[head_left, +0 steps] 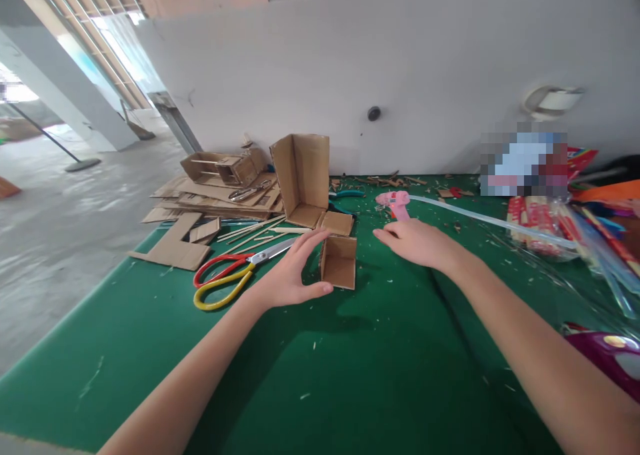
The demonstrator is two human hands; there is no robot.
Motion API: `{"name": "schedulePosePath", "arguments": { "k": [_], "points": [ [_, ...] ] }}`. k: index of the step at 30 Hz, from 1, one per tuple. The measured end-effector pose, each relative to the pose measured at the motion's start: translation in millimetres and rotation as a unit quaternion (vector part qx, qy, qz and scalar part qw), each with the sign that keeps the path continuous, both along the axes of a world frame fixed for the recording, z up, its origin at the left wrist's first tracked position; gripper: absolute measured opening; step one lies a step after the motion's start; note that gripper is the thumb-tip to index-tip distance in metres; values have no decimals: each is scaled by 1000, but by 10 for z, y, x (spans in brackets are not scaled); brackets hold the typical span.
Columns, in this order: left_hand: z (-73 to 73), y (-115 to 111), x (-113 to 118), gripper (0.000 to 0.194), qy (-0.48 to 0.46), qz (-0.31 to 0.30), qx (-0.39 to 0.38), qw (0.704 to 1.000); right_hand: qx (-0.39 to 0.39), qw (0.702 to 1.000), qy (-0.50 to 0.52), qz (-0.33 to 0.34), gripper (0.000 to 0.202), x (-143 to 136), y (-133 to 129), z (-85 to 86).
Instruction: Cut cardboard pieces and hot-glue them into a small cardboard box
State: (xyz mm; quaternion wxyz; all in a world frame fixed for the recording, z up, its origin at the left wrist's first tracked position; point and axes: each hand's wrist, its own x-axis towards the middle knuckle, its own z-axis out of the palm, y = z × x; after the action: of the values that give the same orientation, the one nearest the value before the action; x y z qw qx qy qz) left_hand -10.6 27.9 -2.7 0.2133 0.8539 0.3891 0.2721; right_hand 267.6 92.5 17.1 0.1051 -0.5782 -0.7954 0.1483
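A small cardboard box piece lies on the green table just right of my left hand, whose thumb and fingers are spread around its left side with nothing gripped. Behind it are a small flat cardboard piece and a tall folded cardboard corner. My right hand is at the handle of the pink glue gun, which has a long clear glue stick in its back; whether the fingers close on the handle is hidden. Scissors with red and yellow handles lie left of my left hand.
Cardboard sheets, thin wooden sticks and a small cardboard model are at the back left. Teal-handled pliers lie near the wall. Packaged sticks and a purple object are on the right.
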Motion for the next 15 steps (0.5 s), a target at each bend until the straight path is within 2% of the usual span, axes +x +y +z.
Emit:
{"name": "schedulePosePath", "arguments": {
  "k": [3, 6, 8, 10, 15],
  "points": [
    [16, -19, 35, 68, 7, 1, 16, 1000, -2, 991, -127, -40, 53, 244, -10, 167],
    [22, -20, 34, 60, 5, 19, 39, 999, -18, 979, -174, -104, 60, 405, 45, 183],
    [33, -20, 27, 56, 8, 26, 46, 999, -1, 973, -172, -156, 61, 418, 105, 103],
    [48, -20, 20, 47, 9, 29, 51, 998, 40, 973, -129, -187, 58, 372, 167, -28],
    [92, -13, -13, 27, -6, 27, 69, 997, 94, 983, 32, -152, 23, 268, 297, -357]
  ]
}}
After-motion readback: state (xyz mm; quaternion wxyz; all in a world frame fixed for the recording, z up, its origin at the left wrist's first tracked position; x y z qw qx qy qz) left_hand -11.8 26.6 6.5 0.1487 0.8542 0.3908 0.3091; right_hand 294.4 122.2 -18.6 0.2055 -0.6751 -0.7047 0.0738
